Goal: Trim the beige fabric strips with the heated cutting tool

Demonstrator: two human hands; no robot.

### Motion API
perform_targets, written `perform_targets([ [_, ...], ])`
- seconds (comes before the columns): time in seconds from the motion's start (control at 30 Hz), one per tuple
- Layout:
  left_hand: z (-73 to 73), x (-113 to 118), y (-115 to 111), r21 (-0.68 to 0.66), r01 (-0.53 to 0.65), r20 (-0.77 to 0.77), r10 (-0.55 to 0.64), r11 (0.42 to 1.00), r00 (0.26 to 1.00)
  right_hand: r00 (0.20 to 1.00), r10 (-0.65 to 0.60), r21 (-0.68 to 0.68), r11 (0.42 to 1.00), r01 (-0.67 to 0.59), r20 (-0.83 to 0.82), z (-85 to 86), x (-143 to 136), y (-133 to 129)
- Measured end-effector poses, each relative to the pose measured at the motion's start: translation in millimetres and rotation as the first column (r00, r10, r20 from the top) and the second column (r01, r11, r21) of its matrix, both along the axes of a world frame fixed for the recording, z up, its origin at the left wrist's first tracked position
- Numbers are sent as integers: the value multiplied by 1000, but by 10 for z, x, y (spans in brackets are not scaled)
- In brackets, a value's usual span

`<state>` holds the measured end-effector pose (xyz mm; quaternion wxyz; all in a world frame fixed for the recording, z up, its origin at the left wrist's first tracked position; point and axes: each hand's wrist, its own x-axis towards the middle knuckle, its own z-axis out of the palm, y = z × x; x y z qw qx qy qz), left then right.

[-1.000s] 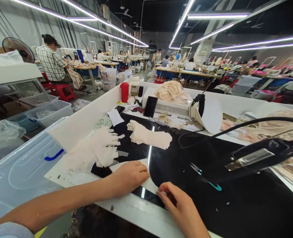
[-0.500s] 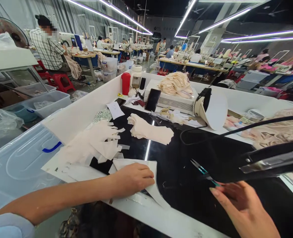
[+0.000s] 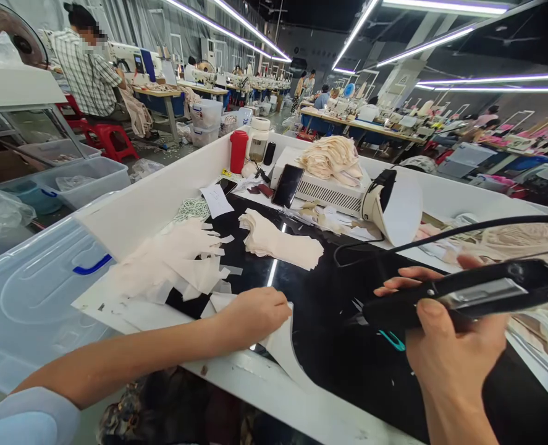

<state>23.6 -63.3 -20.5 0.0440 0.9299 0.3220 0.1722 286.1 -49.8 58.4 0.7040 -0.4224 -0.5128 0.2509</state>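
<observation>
My right hand (image 3: 459, 334) is wrapped round a black corded hand tool (image 3: 477, 293), thumb on the near side and fingers behind. Under the tool's tip, a pair of thread snips (image 3: 392, 340) with teal handles lies on the black work surface (image 3: 338, 364), partly hidden. My left hand (image 3: 255, 318) is at the front edge, fingers curled closed on a white fabric piece (image 3: 283, 349) that curves down past the table edge. Beyond it lies a stack of cream fabric pieces (image 3: 283, 240). Left of that, a spread pile of pale fabric pieces (image 3: 162, 262) covers the corner.
A white lamp-like cone (image 3: 401, 204) stands at the back right, a phone (image 3: 287, 185) leaning near it. Cream cloth (image 3: 332, 157) is heaped on a white box. A red cup (image 3: 238, 151) stands at the back. The tool's cable (image 3: 440, 235) crosses the right side.
My right hand has left the thread snips on the surface, moved up and closed round the black tool. My left hand's fingers have curled tighter, staying in nearly the same place.
</observation>
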Motion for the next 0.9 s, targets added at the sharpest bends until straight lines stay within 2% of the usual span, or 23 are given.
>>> perform_targets([
  [0.13,56,100,143,-117,-206,-53,201,971,978,998,44,27,999,-42,-48,-33,-277,21],
  [0.23,64,136,173,-232,-281,-54,276,931,960,994,89,62,994,-85,-62,-89,-465,58],
  [0.43,-21,134,136,-344,-271,64,311,899,948,983,140,169,978,-119,-120,-212,-683,203],
  [0.73,-109,131,127,-329,-256,122,309,909,943,959,177,179,974,-139,-220,-323,-781,332],
  [0.9,-97,132,123,-335,-254,124,309,907,943,944,229,179,965,-189,-237,-296,-808,325],
])
